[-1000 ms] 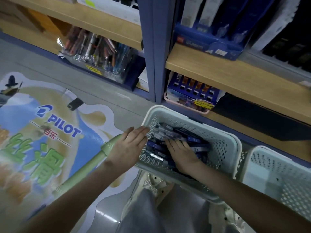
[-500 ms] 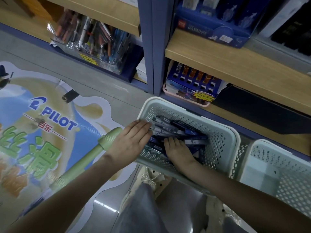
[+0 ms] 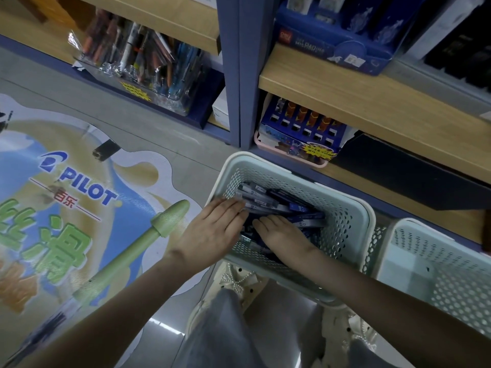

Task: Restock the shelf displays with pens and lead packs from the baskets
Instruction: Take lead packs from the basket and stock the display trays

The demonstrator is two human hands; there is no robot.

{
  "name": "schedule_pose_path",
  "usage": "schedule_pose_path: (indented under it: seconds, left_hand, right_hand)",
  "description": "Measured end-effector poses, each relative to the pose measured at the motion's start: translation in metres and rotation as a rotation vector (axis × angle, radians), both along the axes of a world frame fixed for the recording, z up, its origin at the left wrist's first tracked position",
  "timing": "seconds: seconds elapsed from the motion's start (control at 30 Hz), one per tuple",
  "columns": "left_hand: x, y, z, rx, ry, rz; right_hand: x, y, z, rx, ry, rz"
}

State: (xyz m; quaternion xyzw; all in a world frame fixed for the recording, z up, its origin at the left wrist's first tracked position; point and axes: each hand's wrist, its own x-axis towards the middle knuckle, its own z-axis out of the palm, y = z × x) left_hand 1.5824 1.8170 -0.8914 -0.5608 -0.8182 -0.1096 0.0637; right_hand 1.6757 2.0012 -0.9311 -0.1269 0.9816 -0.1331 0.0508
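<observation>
hands work in the basket (image 3: 368,221), set low and hard against the foot of the shelf (image 3: 372,102), likely so stock has a short trip up to the displays. left hand (image 3: 212,229) lies across the basket's near-left rim, fingers straight and together, tips touching the packs (image 3: 276,201). it reads as a stop that braces the basket and pens the heap in. right hand (image 3: 283,236) is inside the basket, palm down on the packs, fingers fairly straight and pointing toward the left hand. none of them is seen curled round a pack, though what lies under the palm is hidden. the hands face each other with packs between them, which looks like raking loose packs into one bundle before a lift. the packs, slim and dark blue with pale labels, lie jumbled in the basket, none yet lifted out. a blue display (image 3: 300,134) with orange-topped slots stands on the low shelf just behind the basket and is the probable target. a second basket (image 3: 451,251) stands just to the right, contents unclear. pens (image 3: 143,62) fill a clear tub in the left bay.
</observation>
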Motion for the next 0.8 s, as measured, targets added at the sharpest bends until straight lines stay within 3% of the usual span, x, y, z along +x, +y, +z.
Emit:
schedule_pose_path:
  seconds: [0.13,0.27,0.33,0.5,0.6,0.67,0.73,0.8]
  left_hand:
    - [0.003,0.005,0.009,0.108,-0.232,0.086]
    - [0.005,0.016,0.03,0.251,-0.972,0.205]
    - [0.002,0.022,0.039,0.198,-1.213,0.257]
    - [-0.002,0.028,0.047,0.039,-1.161,0.316]
    - [-0.003,0.021,0.047,0.06,-1.274,0.365]
    - [-0.003,0.015,0.044,0.145,-1.422,0.433]
    - [-0.003,0.013,0.042,0.228,-1.518,0.481]
    - [-0.002,0.014,0.043,0.28,-1.584,0.51]
  right_hand:
    - [-0.003,0.009,0.031,-0.22,0.053,-0.014]
    - [-0.009,0.005,0.078,-0.71,-0.065,-0.167]
    - [-0.013,-0.002,0.098,-0.913,-0.146,-0.249]
    - [-0.02,-0.004,0.104,-0.985,-0.093,-0.251]
    - [-0.015,0.015,0.077,-0.73,-0.11,-0.39]
    - [-0.009,0.032,0.046,-0.265,-0.239,-0.357]
    - [-0.002,0.043,0.019,0.185,-0.489,-0.274]
    - [0.004,0.045,0.001,0.383,-0.54,-0.22]
